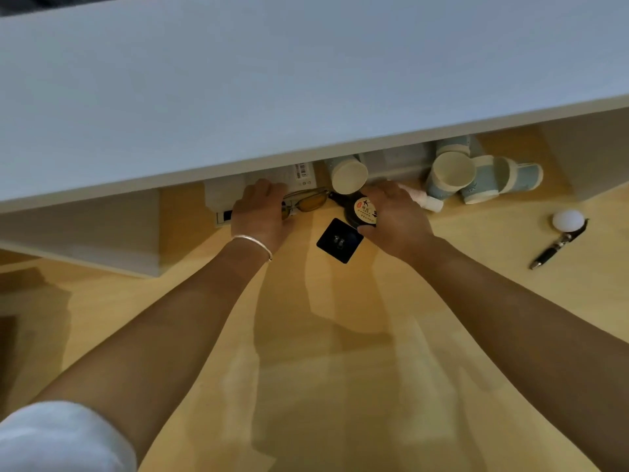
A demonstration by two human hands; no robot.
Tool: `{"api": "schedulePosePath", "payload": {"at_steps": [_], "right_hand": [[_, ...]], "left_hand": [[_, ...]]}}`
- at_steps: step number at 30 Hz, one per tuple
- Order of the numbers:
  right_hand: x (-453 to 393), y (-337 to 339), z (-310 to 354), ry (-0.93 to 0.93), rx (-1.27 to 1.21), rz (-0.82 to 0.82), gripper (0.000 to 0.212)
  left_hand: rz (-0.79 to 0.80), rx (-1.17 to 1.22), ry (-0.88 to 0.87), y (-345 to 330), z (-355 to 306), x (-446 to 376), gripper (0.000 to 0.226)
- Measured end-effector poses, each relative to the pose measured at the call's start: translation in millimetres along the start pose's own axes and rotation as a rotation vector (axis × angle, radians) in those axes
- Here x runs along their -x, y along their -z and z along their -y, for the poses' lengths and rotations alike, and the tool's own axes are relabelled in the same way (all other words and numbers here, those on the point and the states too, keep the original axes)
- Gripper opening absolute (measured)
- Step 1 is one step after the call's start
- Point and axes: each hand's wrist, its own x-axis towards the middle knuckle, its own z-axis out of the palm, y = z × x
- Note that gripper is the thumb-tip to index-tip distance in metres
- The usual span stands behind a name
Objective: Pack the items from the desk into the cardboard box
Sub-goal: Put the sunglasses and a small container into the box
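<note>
On the wooden desk [340, 335], under a white shelf, my left hand [260, 216] grips the yellow-lensed glasses [308, 201] at their left end. My right hand [394, 216] holds a black round bottle with a yellow label [362, 209]. A black square card [339, 240] lies flat between my hands. Several paper cups [452, 175] lie on their sides behind my right hand. A white ball [567, 220] and a dark pen [558, 245] lie to the right. No cardboard box is in view.
The white shelf board [306, 80] overhangs the back of the desk and hides much behind it. A white box with a barcode label [299, 175] and a white device [223, 195] sit under it. White side panels [102, 233] stand left and right.
</note>
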Motion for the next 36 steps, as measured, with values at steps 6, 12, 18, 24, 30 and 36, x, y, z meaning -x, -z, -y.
{"api": "schedulePosePath", "payload": {"at_steps": [6,12,18,24,30,36], "right_hand": [[-4,-12,4,-0.011,0.057,-0.009,0.068],[27,-4,11,-0.093,0.048,-0.017,0.063],[71,9,41,-0.068,-0.018,-0.05,0.065],[99,23,130,0.077,-0.044,-0.073,0.069],[117,22,258,0.321,-0.096,-0.065,0.064],[139,9,395,0.569,-0.153,-0.075,0.062]], "left_hand": [[0.055,0.068,0.076,-11,-7,10,0.044],[0.067,0.092,0.139,-4,-5,41,0.041],[0.026,0.138,0.169,31,21,105,0.039],[-0.133,0.094,0.254,87,76,194,0.042],[-0.305,0.059,0.431,159,142,295,0.036],[-0.471,0.066,0.606,219,214,401,0.041]]}}
